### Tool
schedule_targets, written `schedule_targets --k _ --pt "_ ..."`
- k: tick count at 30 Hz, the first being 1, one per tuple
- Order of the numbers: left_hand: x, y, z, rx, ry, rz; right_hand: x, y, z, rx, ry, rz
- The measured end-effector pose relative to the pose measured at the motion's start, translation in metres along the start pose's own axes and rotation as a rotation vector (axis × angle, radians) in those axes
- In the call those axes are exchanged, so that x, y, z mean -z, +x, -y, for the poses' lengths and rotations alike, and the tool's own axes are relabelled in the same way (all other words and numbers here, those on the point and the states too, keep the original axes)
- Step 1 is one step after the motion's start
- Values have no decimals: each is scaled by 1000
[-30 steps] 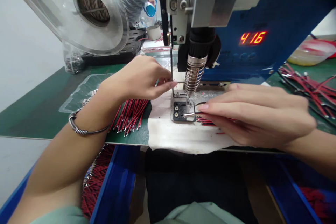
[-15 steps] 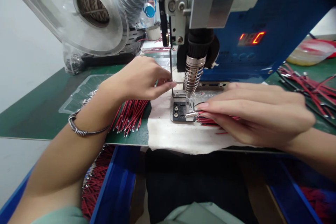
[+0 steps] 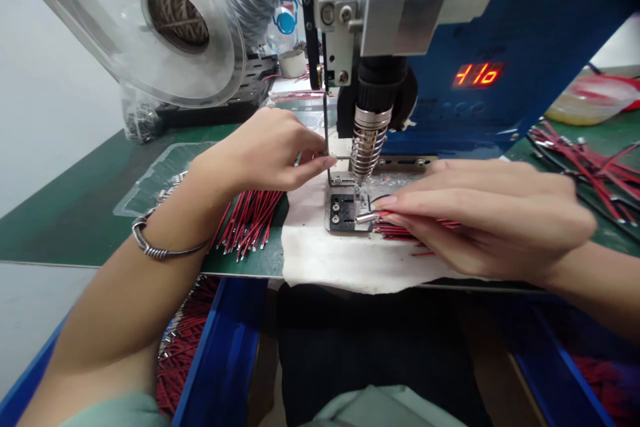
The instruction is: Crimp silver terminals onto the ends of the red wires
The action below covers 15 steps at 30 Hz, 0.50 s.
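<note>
My left hand (image 3: 267, 150) is closed in a pinch on a thin wire end just left of the soldering head (image 3: 369, 133) of the blue machine (image 3: 525, 47). My right hand (image 3: 480, 213) lies low on the right, its fingers pressed together on a small metal-tipped piece (image 3: 367, 217) with red wires (image 3: 400, 230), held at the black fixture block (image 3: 343, 210) under the head. A white cloth (image 3: 325, 253) lies beneath the fixture. A pile of red wires (image 3: 250, 220) rests under my left wrist.
A clear spool (image 3: 150, 20) leans at the upper left above the green table (image 3: 60, 213). More red wires (image 3: 590, 167) lie at the right. Blue bins (image 3: 220, 360) with red wires sit below the table edge. The machine's red display (image 3: 477, 75) glows.
Both hands stay almost still. The metal-tipped piece has shifted slightly at the fixture, and the red display's digits have changed.
</note>
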State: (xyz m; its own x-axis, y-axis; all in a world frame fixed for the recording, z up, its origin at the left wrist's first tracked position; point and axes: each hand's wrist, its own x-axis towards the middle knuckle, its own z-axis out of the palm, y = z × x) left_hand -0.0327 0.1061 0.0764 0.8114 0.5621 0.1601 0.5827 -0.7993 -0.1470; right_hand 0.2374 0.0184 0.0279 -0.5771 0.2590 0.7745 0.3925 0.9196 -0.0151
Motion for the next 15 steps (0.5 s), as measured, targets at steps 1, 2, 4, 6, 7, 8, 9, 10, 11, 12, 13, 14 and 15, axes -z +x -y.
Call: schedule_targets --k 1,2,4,6,7,8,9,10,11,12,13,14,15 --pt "1 0 -1 7 10 13 0 0 0 5 -4 -7" --pt "2 0 -2 12 19 23 -1 -1 0 8 -10 -11" --pt "2 1 -3 19 32 29 -1 -1 -1 10 -20 -21" --pt "2 0 -2 21 41 33 -2 -1 -1 11 -26 -26" --pt "2 0 -2 19 44 32 -2 -1 -1 13 -30 -28" --pt "2 0 -1 17 46 31 -2 0 -1 12 -32 -29" --pt "2 0 -1 13 46 30 -2 0 -1 15 -30 -33" --pt "1 0 -1 9 44 29 -2 0 -1 15 -28 -36" --pt "1 0 0 7 41 29 -3 0 -1 13 -26 -39" --pt "1 0 0 7 36 25 -3 0 -1 13 -20 -41" --pt "1 0 0 7 31 22 -4 0 -1 11 -15 -44" --pt "1 0 -1 9 27 20 -4 -1 -1 11 -10 -49" --pt "1 0 -1 11 24 17 -4 -1 -1 8 -7 -51"
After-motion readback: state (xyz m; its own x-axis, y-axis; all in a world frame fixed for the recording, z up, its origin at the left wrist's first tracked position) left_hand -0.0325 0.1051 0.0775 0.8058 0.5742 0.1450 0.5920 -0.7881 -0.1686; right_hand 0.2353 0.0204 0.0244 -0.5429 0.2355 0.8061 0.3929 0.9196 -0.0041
